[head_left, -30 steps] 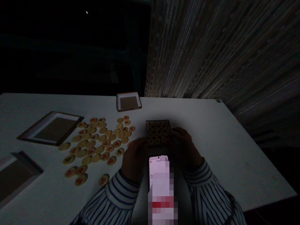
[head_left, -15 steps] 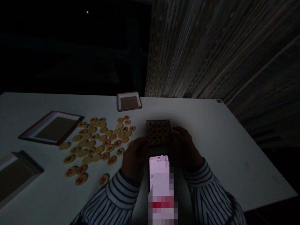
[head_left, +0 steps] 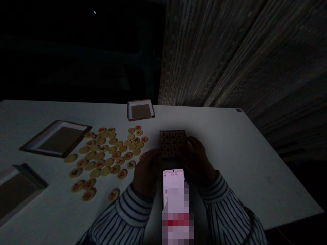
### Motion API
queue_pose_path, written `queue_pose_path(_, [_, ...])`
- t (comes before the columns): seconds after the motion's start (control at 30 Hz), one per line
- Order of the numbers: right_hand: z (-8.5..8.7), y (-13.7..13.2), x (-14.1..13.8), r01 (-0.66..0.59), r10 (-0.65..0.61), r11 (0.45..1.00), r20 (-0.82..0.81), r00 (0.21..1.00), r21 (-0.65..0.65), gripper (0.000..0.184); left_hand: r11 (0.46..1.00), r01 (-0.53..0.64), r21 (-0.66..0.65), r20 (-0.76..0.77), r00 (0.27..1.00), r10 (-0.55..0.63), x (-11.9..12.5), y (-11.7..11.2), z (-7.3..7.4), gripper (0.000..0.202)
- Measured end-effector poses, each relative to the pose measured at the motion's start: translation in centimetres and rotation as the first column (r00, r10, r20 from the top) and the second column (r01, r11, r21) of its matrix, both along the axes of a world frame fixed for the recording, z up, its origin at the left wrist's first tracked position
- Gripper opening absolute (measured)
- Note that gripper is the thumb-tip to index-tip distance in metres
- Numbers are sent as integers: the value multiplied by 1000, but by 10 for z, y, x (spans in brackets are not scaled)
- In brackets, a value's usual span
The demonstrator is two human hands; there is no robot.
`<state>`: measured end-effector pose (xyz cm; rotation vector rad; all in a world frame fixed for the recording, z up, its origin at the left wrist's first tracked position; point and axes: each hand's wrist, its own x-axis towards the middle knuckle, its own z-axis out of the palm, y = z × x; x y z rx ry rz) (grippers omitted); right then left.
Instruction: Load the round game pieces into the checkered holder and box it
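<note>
Although deep shadow covers most of my head view, I can make out a small, dark, square box on the white tabletop, between my two hands. Round wooden discs marked with characters sit inside it in neat rows, four across.

My left hand is curled at the box's left side, its fingertips too dark for me to tell whether they grip. My right hand has its fingers over the box's near right corner, covering some discs there; I cannot tell if they pinch anything.

Just below the box, between my blue-and-white striped sleeves, I see a phone with a glowing pale screen, partly pixelated. Loose cream-coloured discs, some showing red or black characters, spread to my left. Around them I see three shallow brown-bottomed trays, one cut off by the left edge.
</note>
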<state>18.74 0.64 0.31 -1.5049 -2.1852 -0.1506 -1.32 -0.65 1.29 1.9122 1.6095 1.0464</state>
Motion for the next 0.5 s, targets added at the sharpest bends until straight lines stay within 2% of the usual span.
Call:
queue_pose_path(0.1, [1, -1, -1, -1, 2, 999, 5, 1000, -34, 26, 1000, 6, 7, -1, 1000, -6, 0, 0, -1, 25])
queue_pose_path(0.5, [6, -3, 13, 12, -10, 1000, -117, 993, 13, 25, 999, 8, 38, -5, 1000, -8, -1, 0, -2, 26])
